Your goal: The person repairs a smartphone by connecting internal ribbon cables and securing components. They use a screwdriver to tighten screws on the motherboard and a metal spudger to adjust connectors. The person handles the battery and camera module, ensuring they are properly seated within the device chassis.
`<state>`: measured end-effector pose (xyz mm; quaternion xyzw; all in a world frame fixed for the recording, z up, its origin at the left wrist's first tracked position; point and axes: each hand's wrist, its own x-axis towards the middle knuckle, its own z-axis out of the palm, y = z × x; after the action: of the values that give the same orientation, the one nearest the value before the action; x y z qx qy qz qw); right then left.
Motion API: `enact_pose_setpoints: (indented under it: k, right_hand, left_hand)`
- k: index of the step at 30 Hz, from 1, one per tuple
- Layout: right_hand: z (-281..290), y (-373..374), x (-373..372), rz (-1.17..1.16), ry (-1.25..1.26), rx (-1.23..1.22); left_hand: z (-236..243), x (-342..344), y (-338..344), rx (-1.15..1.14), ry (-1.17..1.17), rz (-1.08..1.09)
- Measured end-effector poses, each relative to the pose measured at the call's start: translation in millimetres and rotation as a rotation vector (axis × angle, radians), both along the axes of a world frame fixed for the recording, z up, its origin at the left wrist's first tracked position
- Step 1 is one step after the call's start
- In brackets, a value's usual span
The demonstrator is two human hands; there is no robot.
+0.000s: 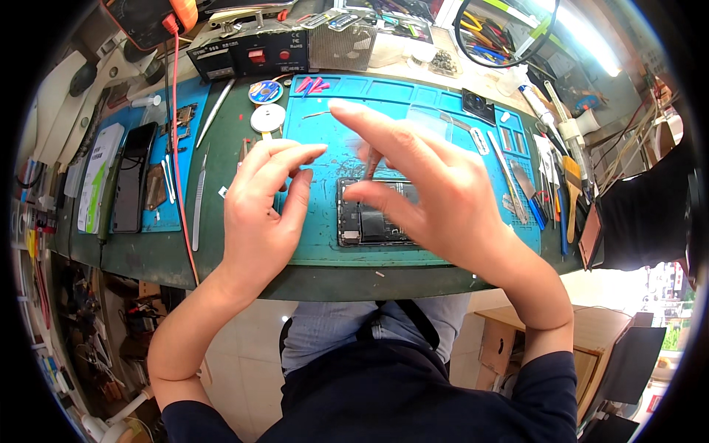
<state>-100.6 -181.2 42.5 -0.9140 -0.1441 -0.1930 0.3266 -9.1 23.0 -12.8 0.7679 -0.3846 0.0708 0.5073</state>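
Observation:
An opened smartphone (360,221), its dark inner parts showing, lies on the blue silicone work mat (325,255). My right hand (443,184) hovers over its right part, hiding much of it. That index finger is stretched out, the thumb is well apart from it, and motion smears both. Between them shows a narrow brownish shape; I cannot tell whether it is a shaded finger or a tool. My left hand (262,203) is raised over the mat's left edge, left of the phone. Its fingers bend loosely, with a visible gap between thumb and index finger and nothing seen there.
Left of my hands are a solder spool (264,91), a white reel (267,118), a scalpel-like tool (199,199), a red cable (179,148) and another dark phone (134,177). Right are a brush (572,184) and a spatula (526,181). A black power unit (269,55) stands behind.

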Motion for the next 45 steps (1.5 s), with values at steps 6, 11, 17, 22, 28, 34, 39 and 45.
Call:
enact_pose_setpoints:
  k: [6,11,17,22,28,34,39,45]
  right_hand:
    - [1.0,-1.8,0.6,-0.005,0.039,-0.023]
    - [-5.1,-3.5,0.9,0.001,-0.008,0.017]
    - [-4.4,2.2,3.1,0.038,0.005,0.103]
    - [-1.5,0.6,-0.3,-0.020,-0.023,-0.020]
    - [1.6,0.8,0.8,-0.016,-0.015,-0.071]
    - [-2.4,0.1,0.9,-0.004,-0.009,0.023]
    - [12.5,-36.4,0.4,-0.231,-0.069,0.179]
    - [-26.1,-99.2,6.9,-0.411,-0.148,0.396]
  left_hand:
    - [-4.7,9.6,6.5,-0.351,0.587,-0.246]
    - [12.5,20.4,12.5,-1.021,1.320,-0.654]
    - [9.8,21.0,12.3,-0.716,0.989,-0.501]
    - [8.6,19.5,8.7,-0.656,0.958,-0.305]
    - [10.8,22.1,11.6,-0.618,0.934,-0.231]
    - [17.0,34.2,2.2,-0.473,0.524,-0.225]
    - [29.2,47.4,-4.6,-0.261,0.410,-0.187]
    - [25.9,47.1,-27.6,-0.231,0.496,-0.202]
